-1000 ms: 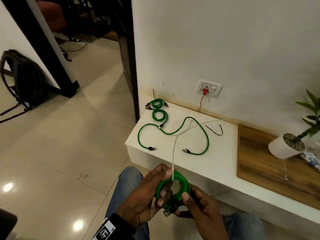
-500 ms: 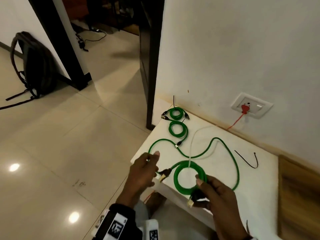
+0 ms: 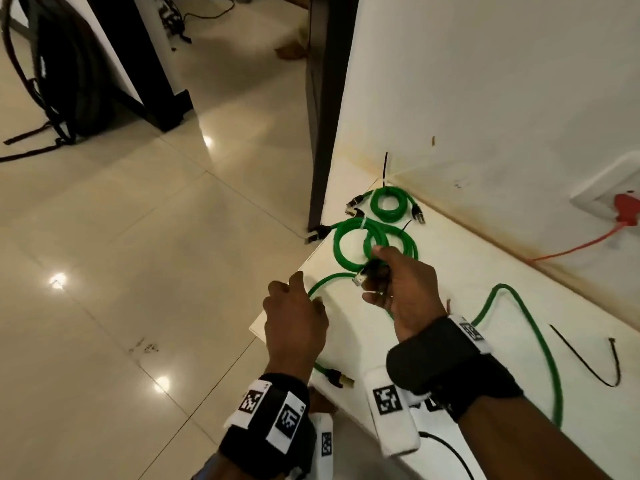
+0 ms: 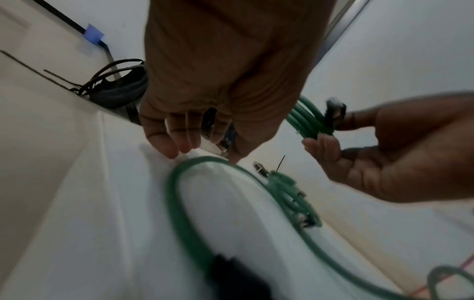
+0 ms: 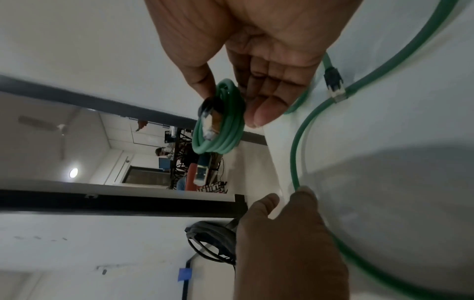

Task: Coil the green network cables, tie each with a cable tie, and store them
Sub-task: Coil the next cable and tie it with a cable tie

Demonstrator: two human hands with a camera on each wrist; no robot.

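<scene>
My right hand point(image 3: 374, 271) pinches a coiled green cable point(image 3: 341, 251) bound with a white tie, holding it just above the white ledge point(image 3: 450, 271) beside two other tied coils point(image 3: 412, 247) point(image 3: 375, 206). In the right wrist view the thumb and fingers point(image 5: 264, 113) clamp the coil point(image 5: 225, 142) and one of its plugs. My left hand point(image 3: 298, 285) hovers with loosely curled fingers point(image 4: 166, 146) at the uncoiled green cable point(image 3: 540, 341) near the ledge's front left corner, touching it without gripping. A black cable tie point(image 3: 588, 362) lies to the right.
The wall runs close behind the ledge, with a socket and red plug point(image 3: 627, 209) at the right. A dark door frame point(image 3: 322, 133) stands at the ledge's left end. On the tiled floor at far left leans a black backpack point(image 3: 69, 81).
My right hand carried the tied coil from the ledge's front to the back left beside the other coils. My left hand let go of its plug and moved to the loose cable.
</scene>
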